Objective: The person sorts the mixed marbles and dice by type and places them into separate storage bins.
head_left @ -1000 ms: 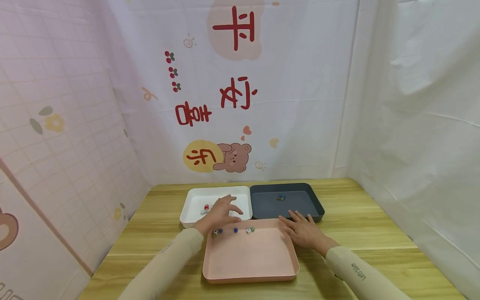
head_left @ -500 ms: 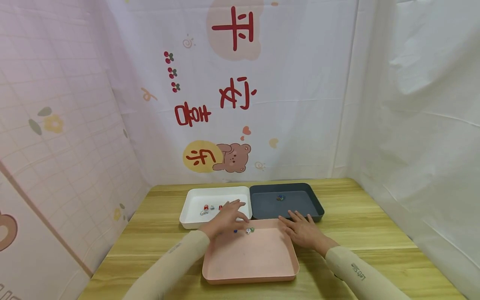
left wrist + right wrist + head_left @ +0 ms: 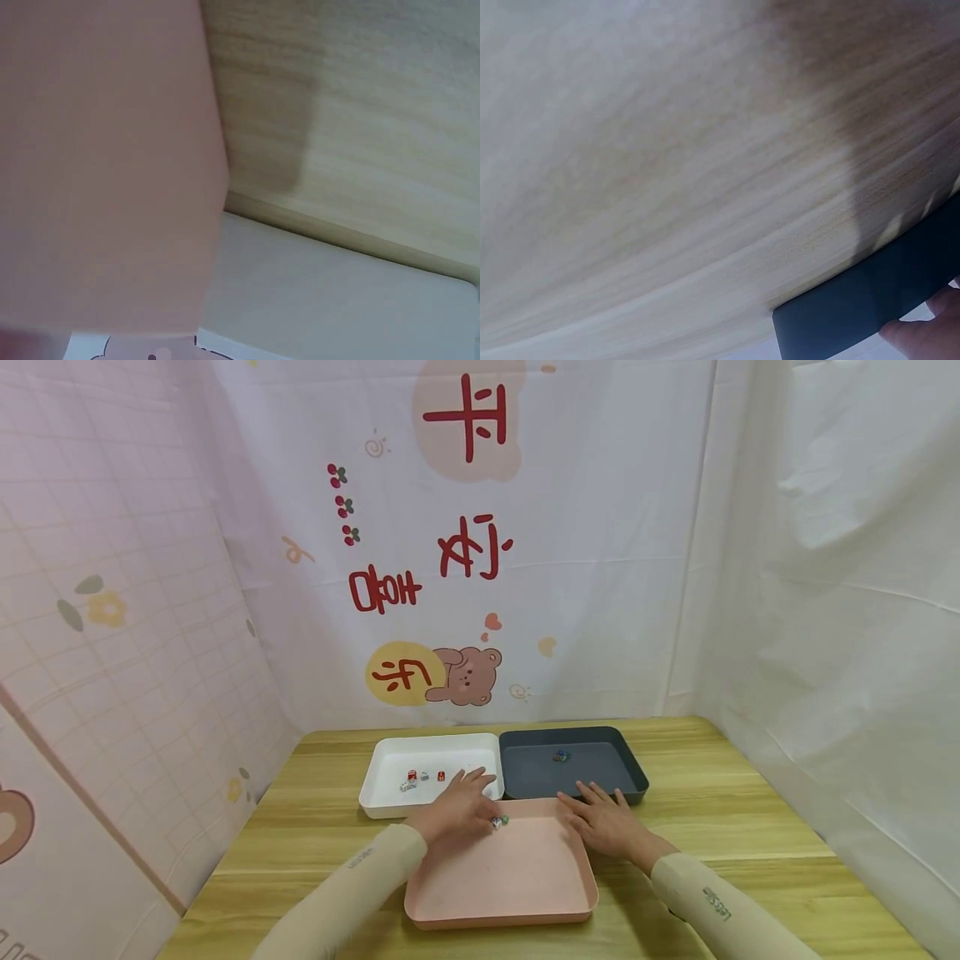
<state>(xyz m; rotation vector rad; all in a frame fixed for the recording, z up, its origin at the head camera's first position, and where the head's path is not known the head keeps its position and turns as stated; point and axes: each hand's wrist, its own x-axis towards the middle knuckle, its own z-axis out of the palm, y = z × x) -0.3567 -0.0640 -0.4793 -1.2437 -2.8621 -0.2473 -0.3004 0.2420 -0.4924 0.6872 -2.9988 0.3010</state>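
My left hand is over the back left part of the pink tray, its fingers bent and spread towards the white tray; whether it touches a piece beneath it cannot be seen. Just right of its fingertips lie a white die and a green piece. The right hand rests with straight fingers on the pink tray's back right corner, beside the dark tray's front wall. In the right wrist view, fingertips show at the dark tray's wall.
Behind the pink tray, the white tray holds several dice, among them a red die. The dark tray beside it holds a small cluster of coloured pieces. Printed cloth hangs behind the wooden table.
The left hand has moved right over the pink tray's back edge, uncovering dice in the white tray and hiding the blue piece. My right hand has stayed still.
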